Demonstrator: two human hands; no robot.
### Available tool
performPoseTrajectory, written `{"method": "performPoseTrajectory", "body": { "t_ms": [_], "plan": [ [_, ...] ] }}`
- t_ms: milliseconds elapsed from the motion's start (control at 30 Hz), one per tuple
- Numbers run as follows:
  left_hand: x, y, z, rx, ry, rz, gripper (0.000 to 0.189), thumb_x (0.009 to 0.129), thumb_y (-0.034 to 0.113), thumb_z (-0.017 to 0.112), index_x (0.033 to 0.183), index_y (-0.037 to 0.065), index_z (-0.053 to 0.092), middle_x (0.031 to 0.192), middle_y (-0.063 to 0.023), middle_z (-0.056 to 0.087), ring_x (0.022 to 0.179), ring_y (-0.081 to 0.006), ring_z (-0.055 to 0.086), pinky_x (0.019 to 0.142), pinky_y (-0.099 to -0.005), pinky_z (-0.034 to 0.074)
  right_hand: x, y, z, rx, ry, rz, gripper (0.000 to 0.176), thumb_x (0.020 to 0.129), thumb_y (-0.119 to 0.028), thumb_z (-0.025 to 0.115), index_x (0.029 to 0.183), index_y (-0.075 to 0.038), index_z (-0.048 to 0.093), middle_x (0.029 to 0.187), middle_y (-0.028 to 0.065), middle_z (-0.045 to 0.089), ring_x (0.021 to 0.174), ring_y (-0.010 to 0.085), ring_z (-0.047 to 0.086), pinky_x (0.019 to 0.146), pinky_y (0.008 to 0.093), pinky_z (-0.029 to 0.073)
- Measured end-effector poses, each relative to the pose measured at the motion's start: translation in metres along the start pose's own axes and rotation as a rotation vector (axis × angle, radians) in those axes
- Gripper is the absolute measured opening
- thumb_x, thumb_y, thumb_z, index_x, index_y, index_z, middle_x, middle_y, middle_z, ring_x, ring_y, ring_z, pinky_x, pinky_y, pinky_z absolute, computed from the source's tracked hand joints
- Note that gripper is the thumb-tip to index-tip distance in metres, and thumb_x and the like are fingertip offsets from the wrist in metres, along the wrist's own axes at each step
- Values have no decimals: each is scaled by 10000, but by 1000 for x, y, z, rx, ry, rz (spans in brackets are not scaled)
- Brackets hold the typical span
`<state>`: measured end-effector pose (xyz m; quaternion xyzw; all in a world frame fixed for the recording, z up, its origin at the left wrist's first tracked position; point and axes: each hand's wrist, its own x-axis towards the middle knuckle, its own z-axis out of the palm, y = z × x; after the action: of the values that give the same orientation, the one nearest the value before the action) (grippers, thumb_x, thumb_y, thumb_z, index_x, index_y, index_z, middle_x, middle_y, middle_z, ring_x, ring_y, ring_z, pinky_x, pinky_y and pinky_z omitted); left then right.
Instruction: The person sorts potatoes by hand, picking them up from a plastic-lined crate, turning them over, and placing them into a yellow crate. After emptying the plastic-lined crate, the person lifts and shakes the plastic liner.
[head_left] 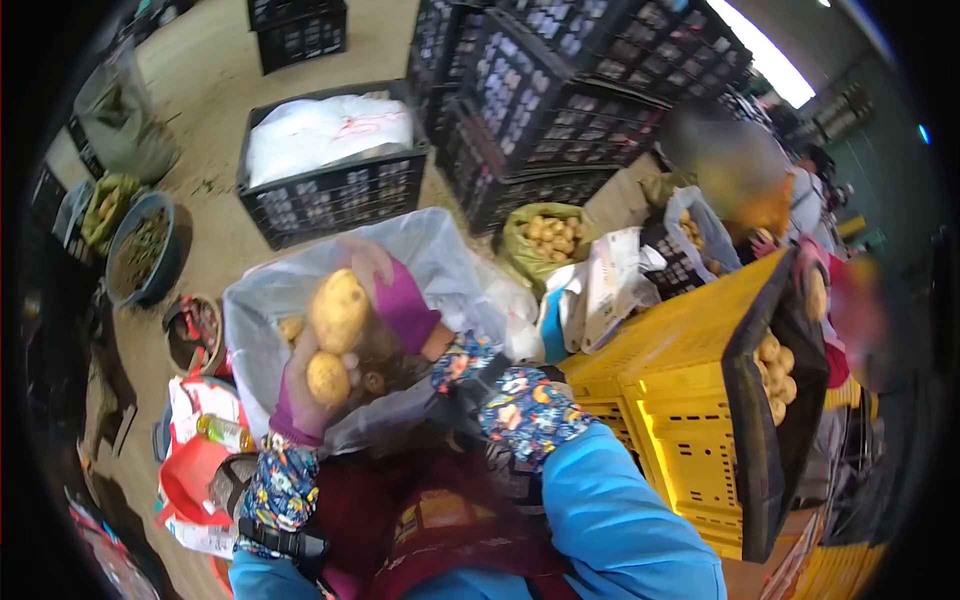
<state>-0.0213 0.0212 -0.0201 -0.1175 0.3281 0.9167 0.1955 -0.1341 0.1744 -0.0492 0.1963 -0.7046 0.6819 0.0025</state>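
Observation:
Both hands wear gloves with purple cuffs, over a plastic-lined bin [248, 310]. My left hand [302, 395] is closed around a smaller potato [327, 379] at its palm. A large yellow potato [340, 312] sits just above that one, between my two hands. My right hand [392, 290], blurred by motion, curls over the upper right side of the large potato. Another potato [290, 328] shows behind my left fingers. The inside of the bin below my hands is smeared and partly hidden.
A black crate [335, 200] holding a white bag stands ahead, with stacked black crates [520, 110] beside it. Yellow crates [670, 400] with potatoes [775, 375] rise on my right. A red scoop [190, 480] lies left. Another person [770, 200] is at the far right.

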Motion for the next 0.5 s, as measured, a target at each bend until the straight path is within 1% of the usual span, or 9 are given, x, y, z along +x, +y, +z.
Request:
{"method": "performPoseTrajectory", "body": {
  "t_ms": [33, 67, 167, 200, 267, 300, 333, 367, 500],
  "plan": [
    [-1, 1, -5, -8, 33, 5, 494, 985, 451, 520, 1326, 94, 494, 992, -101, 647, 736, -196, 638, 589, -303, 537, -4, -26, -3, 78, -139, -53, 718, 852, -290, 710, 1423, 10, 394, 1312, 208, 549, 1204, 321, 556, 1018, 384, 438],
    [1, 1, -14, 63, 29, 5, 530, 967, 414, 567, 1363, 74, 473, 1044, -111, 644, 742, -175, 639, 618, -290, 537, -7, -39, -7, 155, -270, -104, 801, 818, -285, 747, 1459, -4, 358, 1358, 205, 520, 1244, 304, 537, 1046, 369, 425],
    [-4, 27, 20, 611, 59, 251, 599, 923, 312, 656, 1407, 38, 435, 1171, -135, 627, 941, -201, 657, 799, -306, 543, -12, -37, -8, -234, -231, -113, 1045, 716, -409, 841, 1486, 20, 281, 1415, 235, 464, 1244, 329, 540, 1034, 378, 441],
    [1, 25, 9, 758, 67, 395, 632, 900, 273, 682, 1421, 31, 420, 1221, -138, 607, 1022, -210, 631, 866, -315, 516, -15, -40, -9, -279, -235, -127, 1072, 683, -444, 852, 1482, 7, 297, 1401, 244, 471, 1245, 359, 532, 1021, 399, 455],
    [15, 14, -14, 1064, 70, 675, 711, 856, 195, 734, 1451, 16, 388, 1321, -144, 565, 1182, -230, 580, 1000, -333, 463, -19, -47, -2, -449, -178, -124, 1050, 670, -458, 853, 1457, -1, 331, 1389, 242, 478, 1226, 372, 538, 1002, 407, 468],
    [15, 13, -18, 1038, 60, 631, 729, 844, 179, 745, 1455, 15, 384, 1349, -141, 546, 1225, -232, 546, 1030, -343, 437, -21, -50, -1, -540, -143, -120, 1039, 663, -466, 854, 1445, -5, 348, 1383, 242, 481, 1217, 379, 541, 993, 411, 474],
    [15, 11, -16, 1011, 48, 586, 747, 832, 163, 756, 1459, 15, 380, 1378, -139, 526, 1269, -233, 511, 1060, -352, 411, -22, -55, -3, -572, -150, -115, 889, 700, -420, 831, 1389, -41, 419, 1313, 221, 540, 1131, 381, 588, 948, 419, 495],
    [14, 10, -16, 983, 34, 543, 765, 819, 146, 767, 1464, 14, 376, 1406, -136, 506, 1312, -234, 477, 1089, -362, 385, -23, -55, -4, -566, -165, -97, 839, 717, -406, 817, 1373, -48, 437, 1302, 216, 552, 1114, 377, 597, 935, 421, 499],
    [8, 7, -16, 767, 16, 463, 814, 767, 90, 795, 1464, 19, 381, 1404, -135, 513, 1301, -207, 489, 1084, -335, 391, -11, -29, -21, -410, -231, 24, 680, 777, -347, 764, 1338, -85, 483, 1283, 193, 582, 1067, 377, 619, 904, 423, 507]
  ]
}}
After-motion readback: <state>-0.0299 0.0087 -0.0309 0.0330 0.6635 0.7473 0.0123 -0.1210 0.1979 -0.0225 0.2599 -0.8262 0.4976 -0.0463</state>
